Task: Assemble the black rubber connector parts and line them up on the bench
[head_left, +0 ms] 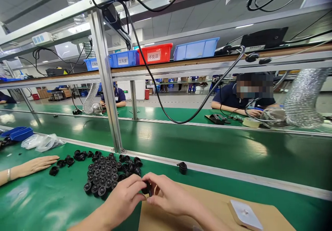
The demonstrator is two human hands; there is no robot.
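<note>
Between my two hands is a small round black plastic part (146,188), with a short stem pointing down. My left hand (126,195) pinches it from the left with thumb and fingers. From the other side, my right hand (167,193) grips the same part with thumb and forefinger. Left of my hands, several like black parts (103,174) stand in close rows on the green mat, with looser ones (131,167) heaped beside them. A single black part (182,168) stands apart near the rail. Brown cardboard (207,203) lies under my right hand.
A white square block (245,213) rests on the cardboard. At the left, a co-worker's hand (36,166) lies flat near loose parts. A metal post (107,85) rises behind the rows, and a black cable (166,113) hangs over the green conveyor belt (207,141).
</note>
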